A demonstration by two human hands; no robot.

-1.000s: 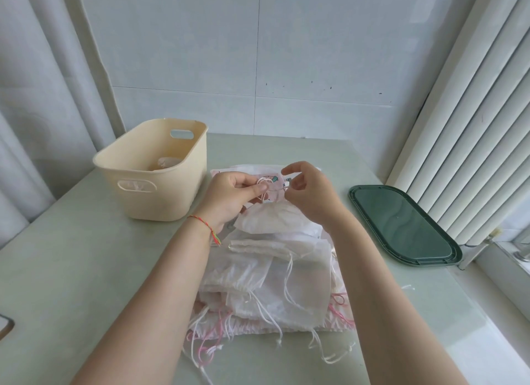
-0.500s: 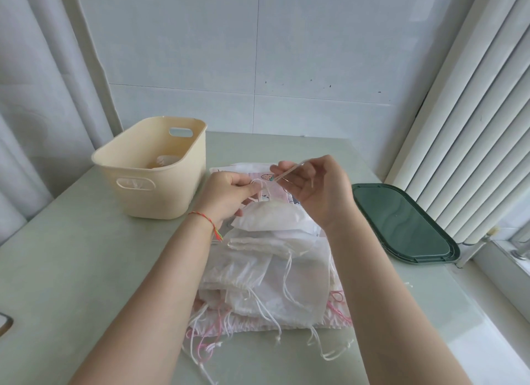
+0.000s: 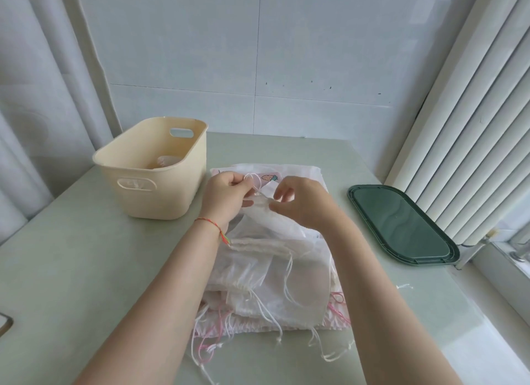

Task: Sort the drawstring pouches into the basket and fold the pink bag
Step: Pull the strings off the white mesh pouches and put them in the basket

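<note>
- A person's two bare forearms reach forward over a pale green table (image 3: 71, 270) that stands against a white tiled wall.
- The left hand (image 3: 226, 195) hangs over the far end of a pile of sheer white drawstring pouches (image 3: 275, 270); its thumb and fingers are curled together and pinch a thin white cord (image 3: 255, 181) that loops up just above the knuckles.
- A red woven bracelet (image 3: 210, 225) circles the left wrist.
- The right hand (image 3: 301, 201) is just beside the left one, nearly touching it; its fingers are bent and slightly apart, and its thumb and forefinger appear to nip the gathered mouth of the top pouch (the exact contact is too small to tell for sure).
- The pouches lie stacked in the middle of the table, their white cords trailing toward the near edge.
- Beneath the stack lies the pink bag (image 3: 338, 321), flat and unfolded, with a strawberry print showing at its far end and pink strings spilling out at its near end.
- A cream plastic basket (image 3: 160, 195) with cut-out handles stands near the table's far left corner, just beside the pile; something pale lies at its bottom.
- A dark green oblong tray (image 3: 401, 226) lies along the table's right edge, well apart from the hands.
- White vertical blinds (image 3: 473, 112) hang at the right, and a white curtain (image 3: 37, 97) at the left.
</note>
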